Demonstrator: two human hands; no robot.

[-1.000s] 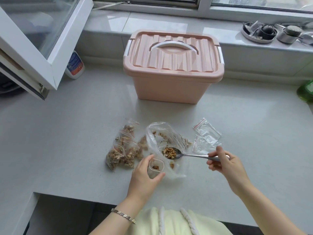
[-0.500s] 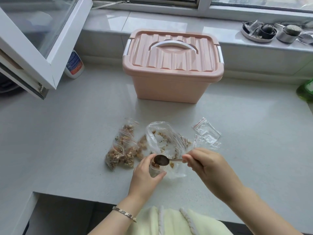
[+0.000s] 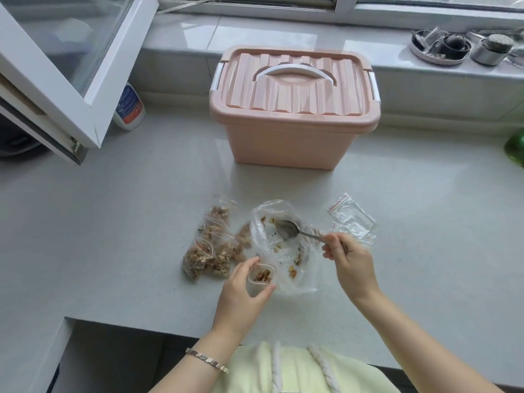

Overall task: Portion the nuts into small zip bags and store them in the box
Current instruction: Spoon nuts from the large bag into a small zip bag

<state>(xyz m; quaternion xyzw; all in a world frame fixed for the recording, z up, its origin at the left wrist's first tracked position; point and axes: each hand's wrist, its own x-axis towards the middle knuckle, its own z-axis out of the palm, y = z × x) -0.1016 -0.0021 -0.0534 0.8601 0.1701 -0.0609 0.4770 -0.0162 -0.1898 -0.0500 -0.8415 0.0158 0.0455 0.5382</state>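
My left hand (image 3: 241,293) holds a small zip bag (image 3: 261,276) upright with its mouth open; a few nut pieces lie inside. My right hand (image 3: 350,262) grips the handle of a metal spoon (image 3: 289,230), whose empty bowl sits inside the large clear plastic bag (image 3: 280,245) holding scattered nut pieces. Several filled small bags of nuts (image 3: 209,245) lie left of the large bag. Empty zip bags (image 3: 353,218) lie to the right. The pink box (image 3: 292,109) stands behind with its lid shut.
An open white-framed window sash (image 3: 71,66) juts over the counter at the left, with a white bottle (image 3: 129,107) beneath it. Metal dishes (image 3: 442,46) sit on the sill at the back right. A green object (image 3: 514,148) shows at the right edge. The counter edge runs close to me.
The spoon carried nuts from the large bag to the small zip bag, tipped them in, and has now gone back empty into the large bag. The small bag holds more nuts.
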